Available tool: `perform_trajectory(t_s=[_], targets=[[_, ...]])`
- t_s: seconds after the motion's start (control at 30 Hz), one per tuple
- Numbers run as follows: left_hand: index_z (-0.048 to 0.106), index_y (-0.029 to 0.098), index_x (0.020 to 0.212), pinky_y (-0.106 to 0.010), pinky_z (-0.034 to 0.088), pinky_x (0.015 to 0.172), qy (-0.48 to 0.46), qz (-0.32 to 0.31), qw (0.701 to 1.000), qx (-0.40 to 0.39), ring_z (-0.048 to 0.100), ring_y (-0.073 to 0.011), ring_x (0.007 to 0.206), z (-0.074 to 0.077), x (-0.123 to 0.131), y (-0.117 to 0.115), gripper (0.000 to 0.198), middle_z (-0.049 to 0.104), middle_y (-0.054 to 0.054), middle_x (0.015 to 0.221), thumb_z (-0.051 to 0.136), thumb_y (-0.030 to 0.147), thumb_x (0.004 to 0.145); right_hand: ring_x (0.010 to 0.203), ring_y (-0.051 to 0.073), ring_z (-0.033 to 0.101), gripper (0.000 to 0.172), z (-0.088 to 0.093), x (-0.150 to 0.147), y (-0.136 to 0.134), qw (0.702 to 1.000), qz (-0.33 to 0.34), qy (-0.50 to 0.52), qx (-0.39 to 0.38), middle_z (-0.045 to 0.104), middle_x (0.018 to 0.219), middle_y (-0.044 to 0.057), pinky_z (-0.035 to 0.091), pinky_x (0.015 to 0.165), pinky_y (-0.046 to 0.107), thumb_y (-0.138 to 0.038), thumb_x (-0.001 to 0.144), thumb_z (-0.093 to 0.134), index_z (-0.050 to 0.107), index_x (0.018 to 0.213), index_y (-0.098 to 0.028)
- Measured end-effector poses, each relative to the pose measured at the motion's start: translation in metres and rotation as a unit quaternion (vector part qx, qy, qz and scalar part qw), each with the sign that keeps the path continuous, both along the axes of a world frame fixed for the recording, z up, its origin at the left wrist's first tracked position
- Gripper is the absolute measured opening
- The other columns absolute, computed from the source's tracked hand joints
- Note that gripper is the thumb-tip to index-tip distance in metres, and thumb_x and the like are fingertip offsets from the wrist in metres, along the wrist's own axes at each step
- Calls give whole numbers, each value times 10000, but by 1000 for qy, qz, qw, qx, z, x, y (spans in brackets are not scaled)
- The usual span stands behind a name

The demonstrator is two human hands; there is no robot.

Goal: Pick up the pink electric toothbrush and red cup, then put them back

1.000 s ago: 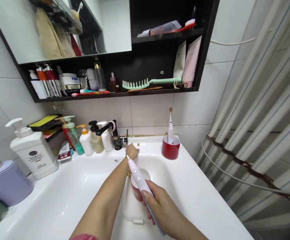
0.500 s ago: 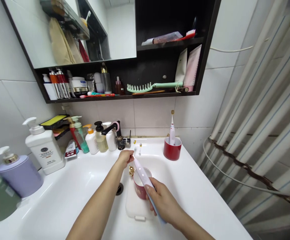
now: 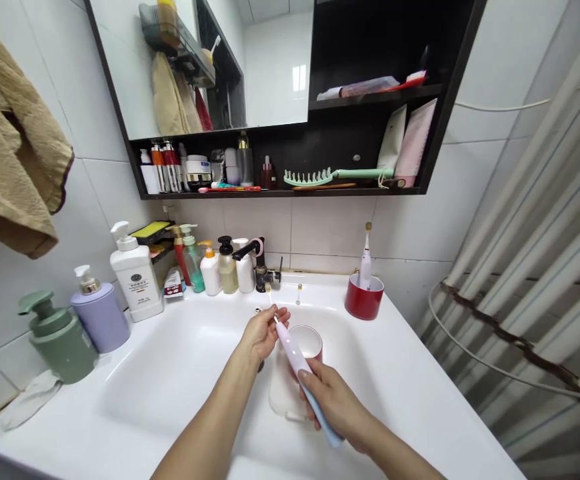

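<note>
My right hand (image 3: 329, 400) is wrapped round the pink and blue handle of an electric toothbrush (image 3: 297, 363), which slants up and left over the sink (image 3: 180, 373). At its upper end, my left hand (image 3: 265, 330) pinches the slim white brush head (image 3: 269, 291) at the neck. Below the handle a red cup (image 3: 315, 337) stands on a white lidded box (image 3: 281, 393) in the basin. Another small brush head (image 3: 299, 295) stands on the back ledge beside the faucet (image 3: 260, 260). A second toothbrush (image 3: 365, 263) is upright in a red holder (image 3: 364, 298).
Pump bottles (image 3: 135, 277) line the back and left edges of the counter. Above hangs a dark cabinet shelf (image 3: 270, 194) with a green comb (image 3: 310, 179) and tubes. A brown towel (image 3: 13, 133) hangs at left; a pleated curtain (image 3: 535, 267) is at right.
The camera view has shifted left, so the surroundings appear further right. The brush head now shows above my left hand, whose fingers have turned more palm-up.
</note>
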State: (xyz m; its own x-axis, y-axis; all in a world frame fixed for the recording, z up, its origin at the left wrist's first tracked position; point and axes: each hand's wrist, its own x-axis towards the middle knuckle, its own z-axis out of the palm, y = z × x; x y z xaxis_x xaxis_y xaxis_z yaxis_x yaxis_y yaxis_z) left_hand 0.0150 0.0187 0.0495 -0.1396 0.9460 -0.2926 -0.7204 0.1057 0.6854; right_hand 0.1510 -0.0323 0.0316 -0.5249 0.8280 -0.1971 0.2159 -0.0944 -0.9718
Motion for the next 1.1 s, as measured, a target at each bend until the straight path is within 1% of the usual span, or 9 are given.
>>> perform_trajectory(t_s=[0.13, 0.27, 0.33, 0.5, 0.63, 0.67, 0.83, 0.93, 1.1], targets=[[457, 118, 631, -236, 438, 532, -1, 26, 1000, 7, 551, -118, 551, -3, 3, 2, 51, 552, -44, 596, 498, 138, 654, 381, 46, 404, 218, -3, -2, 0, 1000, -22, 1, 5, 403, 578, -40, 324, 332, 173, -356, 702, 347, 388, 797, -165], [450, 125, 619, -223, 433, 537, -20, 34, 999, -3, 547, -107, 554, -5, 7, 3, 62, 544, -34, 588, 496, 139, 658, 394, 45, 408, 241, -2, -4, -2, 997, -13, 50, -56, 412, 590, -36, 331, 350, 178, -387, 707, 341, 389, 793, -168], [449, 128, 615, -227, 432, 544, -15, 31, 999, 1, 546, -107, 558, -5, 7, 2, 67, 543, -33, 593, 497, 144, 657, 399, 45, 413, 255, -1, -4, -2, 995, -15, 63, -73, 418, 595, -35, 334, 359, 180, -408, 702, 350, 392, 787, -171], [464, 132, 637, -240, 424, 539, 15, 16, 1000, 22, 539, -108, 555, -5, 8, 1, 61, 547, -31, 616, 504, 175, 653, 396, 49, 414, 269, -2, -3, -1, 996, -28, 56, -69, 420, 586, -37, 333, 368, 186, -425, 691, 368, 400, 777, -173], [484, 135, 644, -221, 405, 530, 34, 14, 999, 38, 525, -94, 543, -4, 10, -1, 72, 553, -26, 623, 489, 204, 665, 382, 39, 386, 257, -4, -3, 0, 997, -44, 54, -23, 406, 568, -45, 339, 388, 192, -406, 687, 388, 406, 774, -165], [484, 136, 639, -218, 401, 533, 34, 14, 999, 37, 522, -91, 539, -4, 11, -2, 71, 552, -23, 615, 489, 202, 664, 384, 40, 385, 255, -4, -3, 0, 997, -43, 55, -21, 403, 564, -45, 342, 393, 195, -402, 690, 385, 407, 776, -163], [484, 138, 622, -218, 391, 554, 29, 2, 999, 40, 510, -86, 536, -3, 12, -3, 68, 546, -15, 593, 509, 197, 643, 394, 43, 390, 251, -3, -3, 0, 996, -46, 65, -27, 408, 560, -45, 349, 412, 200, -402, 686, 396, 408, 766, -164], [486, 140, 617, -225, 389, 558, 38, -3, 998, 43, 510, -90, 540, -3, 10, -2, 83, 543, -13, 590, 520, 214, 633, 398, 44, 397, 246, -1, -3, 0, 994, -35, 84, -53, 413, 565, -43, 345, 410, 196, -406, 691, 387, 403, 744, -166], [526, 128, 648, -240, 390, 575, 77, 13, 996, 35, 505, -100, 573, -3, 6, 1, 145, 548, -28, 603, 510, 272, 639, 411, 43, 403, 237, 3, -3, 0, 994, -30, 85, -69, 414, 574, -41, 338, 400, 189, -399, 694, 383, 401, 724, -165]])
